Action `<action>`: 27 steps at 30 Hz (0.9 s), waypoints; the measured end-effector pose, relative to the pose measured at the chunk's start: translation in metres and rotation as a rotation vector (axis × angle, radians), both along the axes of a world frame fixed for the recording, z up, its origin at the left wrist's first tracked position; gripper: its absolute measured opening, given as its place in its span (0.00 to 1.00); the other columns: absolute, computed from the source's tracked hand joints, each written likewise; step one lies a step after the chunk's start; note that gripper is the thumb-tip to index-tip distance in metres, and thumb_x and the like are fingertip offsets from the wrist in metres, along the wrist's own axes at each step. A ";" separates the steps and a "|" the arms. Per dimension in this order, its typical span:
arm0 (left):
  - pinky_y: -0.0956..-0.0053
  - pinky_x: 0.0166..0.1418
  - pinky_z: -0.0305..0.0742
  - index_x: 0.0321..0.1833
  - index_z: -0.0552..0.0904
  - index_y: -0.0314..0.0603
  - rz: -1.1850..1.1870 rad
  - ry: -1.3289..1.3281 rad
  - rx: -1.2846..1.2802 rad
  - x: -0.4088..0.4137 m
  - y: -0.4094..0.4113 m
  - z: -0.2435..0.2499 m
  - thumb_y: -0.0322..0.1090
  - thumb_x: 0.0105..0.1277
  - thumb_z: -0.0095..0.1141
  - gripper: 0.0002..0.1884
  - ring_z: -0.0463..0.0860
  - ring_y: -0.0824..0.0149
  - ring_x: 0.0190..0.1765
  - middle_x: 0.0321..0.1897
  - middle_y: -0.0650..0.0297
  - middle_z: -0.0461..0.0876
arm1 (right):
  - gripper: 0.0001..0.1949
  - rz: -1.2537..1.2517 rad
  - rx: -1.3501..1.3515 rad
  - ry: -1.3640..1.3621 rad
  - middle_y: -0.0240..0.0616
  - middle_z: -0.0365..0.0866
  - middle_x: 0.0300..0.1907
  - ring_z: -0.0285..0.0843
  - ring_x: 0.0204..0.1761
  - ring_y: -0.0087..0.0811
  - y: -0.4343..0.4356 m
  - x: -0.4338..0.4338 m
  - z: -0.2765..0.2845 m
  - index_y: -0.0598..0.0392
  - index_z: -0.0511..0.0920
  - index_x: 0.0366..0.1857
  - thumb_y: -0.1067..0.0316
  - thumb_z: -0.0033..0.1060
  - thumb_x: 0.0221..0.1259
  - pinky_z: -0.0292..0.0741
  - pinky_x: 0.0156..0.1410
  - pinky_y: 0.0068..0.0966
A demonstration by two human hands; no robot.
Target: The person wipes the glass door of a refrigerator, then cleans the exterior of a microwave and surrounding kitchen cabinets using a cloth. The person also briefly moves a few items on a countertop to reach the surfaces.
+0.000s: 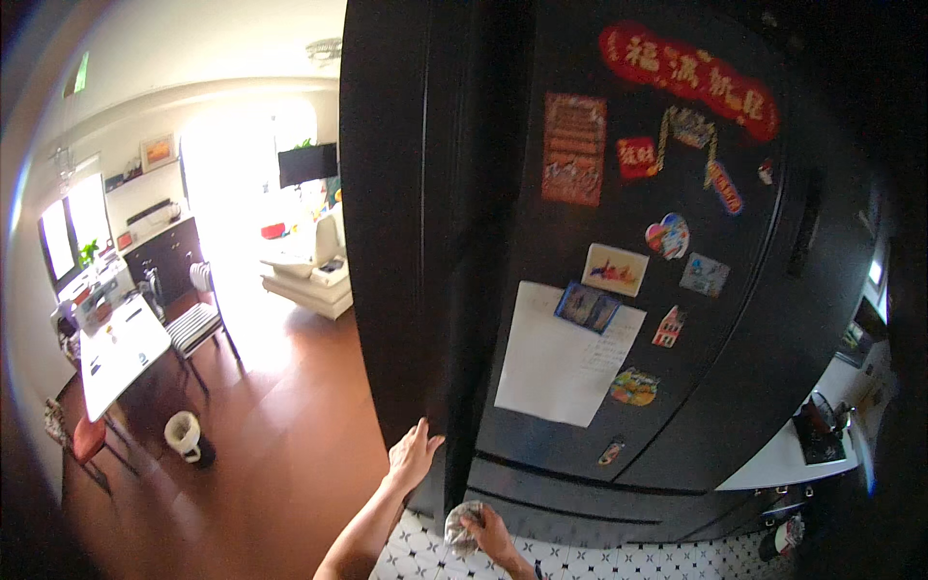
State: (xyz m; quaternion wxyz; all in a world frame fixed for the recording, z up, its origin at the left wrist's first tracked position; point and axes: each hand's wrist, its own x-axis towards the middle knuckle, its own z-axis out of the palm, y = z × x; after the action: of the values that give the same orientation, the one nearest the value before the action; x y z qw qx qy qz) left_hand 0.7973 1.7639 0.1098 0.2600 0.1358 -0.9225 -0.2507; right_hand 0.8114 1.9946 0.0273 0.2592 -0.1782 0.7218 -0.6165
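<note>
My left hand (413, 457) rests against the black panel (395, 290) beside the refrigerator, near its lower part. It holds nothing, and its thumb stands apart from the fingers. Lower down, my right hand (495, 535) grips a crumpled greyish cloth (462, 528) in front of the panel's lower end. The black refrigerator door (500, 246) fills the middle and right of the view and is closed. A sheet of white paper (551, 362) with writing hangs on it under a blue magnet (587, 307). Several other magnets and red decorations (689, 80) cover the door.
Patterned tiles (573, 558) lie below, meeting a reddish-brown floor (304, 435) on the left. There stand a white table (123, 355), a striped chair (194, 326), a waste bin (183, 433) and a cream sofa (308, 283). A white counter (776, 460) is at the right.
</note>
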 end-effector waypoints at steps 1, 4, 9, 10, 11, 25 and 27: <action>0.53 0.49 0.78 0.67 0.70 0.33 -0.018 0.046 -0.005 -0.009 0.005 0.000 0.53 0.74 0.52 0.30 0.83 0.44 0.51 0.48 0.46 0.82 | 0.16 0.002 -0.025 0.040 0.42 0.84 0.43 0.80 0.44 0.30 0.008 -0.007 -0.024 0.64 0.74 0.51 0.61 0.62 0.71 0.76 0.47 0.28; 0.54 0.52 0.79 0.67 0.70 0.34 0.027 -0.012 -0.020 -0.008 -0.009 0.001 0.53 0.74 0.51 0.30 0.83 0.45 0.54 0.51 0.46 0.82 | 0.14 0.026 -0.127 -0.339 0.39 0.84 0.44 0.81 0.45 0.32 -0.008 0.011 0.043 0.60 0.76 0.51 0.61 0.60 0.72 0.77 0.49 0.32; 0.61 0.66 0.75 0.71 0.70 0.34 0.081 -0.085 0.248 0.026 -0.005 0.045 0.54 0.73 0.53 0.33 0.77 0.49 0.67 0.65 0.47 0.77 | 0.11 0.098 -0.120 -0.055 0.36 0.81 0.44 0.79 0.45 0.30 -0.020 0.033 0.013 0.57 0.77 0.51 0.67 0.58 0.68 0.77 0.53 0.33; 0.61 0.63 0.77 0.68 0.72 0.37 0.116 -0.046 0.260 0.034 -0.013 0.029 0.50 0.72 0.56 0.29 0.79 0.49 0.64 0.62 0.48 0.79 | 0.10 0.134 -0.104 -0.076 0.35 0.81 0.44 0.79 0.45 0.30 -0.029 0.045 0.019 0.57 0.77 0.50 0.68 0.57 0.69 0.77 0.52 0.32; 0.57 0.56 0.79 0.64 0.74 0.39 0.136 0.003 0.297 0.049 -0.009 0.013 0.47 0.69 0.61 0.26 0.82 0.49 0.57 0.53 0.48 0.82 | 0.10 0.156 -0.085 -0.087 0.35 0.81 0.44 0.79 0.44 0.29 -0.032 0.058 0.023 0.57 0.77 0.50 0.68 0.56 0.70 0.76 0.51 0.31; 0.58 0.63 0.71 0.53 0.74 0.39 1.495 0.164 0.717 0.534 0.165 -0.160 0.28 0.64 0.45 0.15 0.76 0.48 0.58 0.53 0.46 0.75 | 0.13 1.101 -0.082 -0.486 0.36 0.84 0.48 0.84 0.48 0.30 -0.116 0.177 0.009 0.53 0.76 0.56 0.62 0.56 0.75 0.82 0.52 0.31; 0.59 0.60 0.73 0.50 0.74 0.39 1.632 0.151 0.729 0.586 0.209 -0.180 0.27 0.63 0.44 0.13 0.77 0.50 0.58 0.51 0.48 0.77 | 0.13 1.151 -0.060 -0.532 0.38 0.84 0.50 0.85 0.49 0.34 -0.124 0.215 0.001 0.53 0.76 0.56 0.61 0.55 0.75 0.84 0.52 0.34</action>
State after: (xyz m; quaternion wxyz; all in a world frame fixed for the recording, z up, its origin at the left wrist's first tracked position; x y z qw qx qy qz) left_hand 1.3828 1.9729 -0.0701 0.3580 0.8067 -0.3825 -0.2735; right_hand 1.0268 1.8701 0.0287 0.7146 -0.3854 0.4039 -0.4216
